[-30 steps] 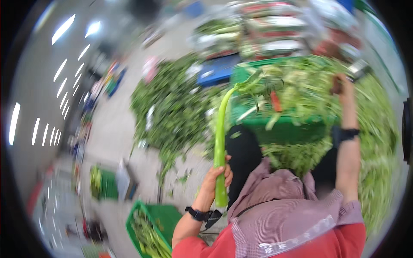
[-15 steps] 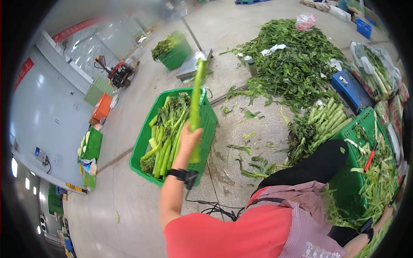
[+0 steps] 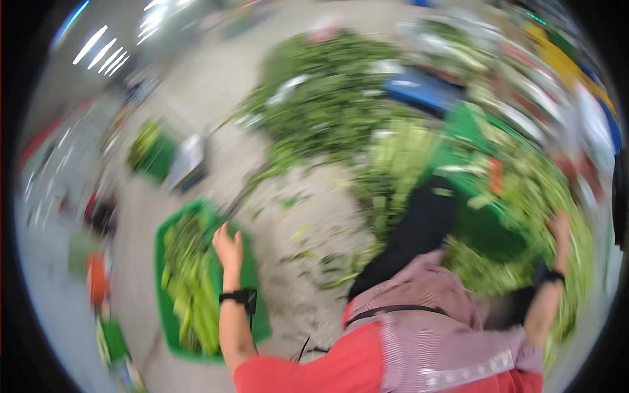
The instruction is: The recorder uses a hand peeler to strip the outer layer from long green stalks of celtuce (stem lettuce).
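Observation:
My left hand (image 3: 227, 247) reaches over the right rim of a green plastic crate (image 3: 259, 308), fingers apart and nothing in them. Inside that crate lie pale green stalks (image 3: 190, 295) with dark leafy tops, like celtuce. At the far right, my right hand (image 3: 558, 229) is over a heap of light green peelings (image 3: 524, 203); motion blur hides its fingers and whether it holds anything. A second green crate (image 3: 472, 229) stands beside my knee, with peelings over it and an orange-red object (image 3: 496, 175) among them, its kind unclear.
A big heap of dark leaves (image 3: 327, 92) covers the floor ahead. Unpeeled stalks (image 3: 400, 157) lie by the second crate, near a blue flat object (image 3: 422, 90). Farther left are a filled green crate (image 3: 154, 154), a platform scale (image 3: 187, 160) and an orange crate (image 3: 98, 278).
My left hand has let go of the long green stalk it held upright over the left crate. My view has swung right, and my right hand has come fully into sight.

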{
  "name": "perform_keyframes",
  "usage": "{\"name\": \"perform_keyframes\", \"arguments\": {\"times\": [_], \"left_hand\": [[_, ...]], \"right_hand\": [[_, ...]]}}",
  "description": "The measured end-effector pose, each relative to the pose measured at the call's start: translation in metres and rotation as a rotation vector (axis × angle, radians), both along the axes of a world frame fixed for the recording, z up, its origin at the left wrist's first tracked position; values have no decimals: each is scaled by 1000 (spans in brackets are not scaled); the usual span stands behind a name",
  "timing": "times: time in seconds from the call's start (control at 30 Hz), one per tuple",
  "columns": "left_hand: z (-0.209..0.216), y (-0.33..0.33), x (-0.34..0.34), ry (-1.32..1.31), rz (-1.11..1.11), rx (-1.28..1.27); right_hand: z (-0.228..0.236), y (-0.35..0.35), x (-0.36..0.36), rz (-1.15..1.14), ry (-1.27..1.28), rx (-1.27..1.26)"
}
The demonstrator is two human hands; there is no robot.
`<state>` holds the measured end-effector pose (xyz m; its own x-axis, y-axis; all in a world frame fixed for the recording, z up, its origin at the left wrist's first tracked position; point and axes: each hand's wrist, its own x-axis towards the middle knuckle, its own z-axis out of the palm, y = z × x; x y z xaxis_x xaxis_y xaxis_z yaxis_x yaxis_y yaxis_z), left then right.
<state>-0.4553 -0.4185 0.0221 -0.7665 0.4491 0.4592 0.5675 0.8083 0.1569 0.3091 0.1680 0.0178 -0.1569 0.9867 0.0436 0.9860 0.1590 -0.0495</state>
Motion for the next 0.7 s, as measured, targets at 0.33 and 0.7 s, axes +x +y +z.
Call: {"name": "perform_keyframes", "arguments": {"times": [0.33, 0.7], "left_hand": [[26, 422, 399, -1467, -1404, 127], [-32, 414, 511, -1765, -1652, -332]], "right_hand": [[88, -145, -88, -100, 1216, -734], [94, -165, -49, -222, 1151, -623]]}}
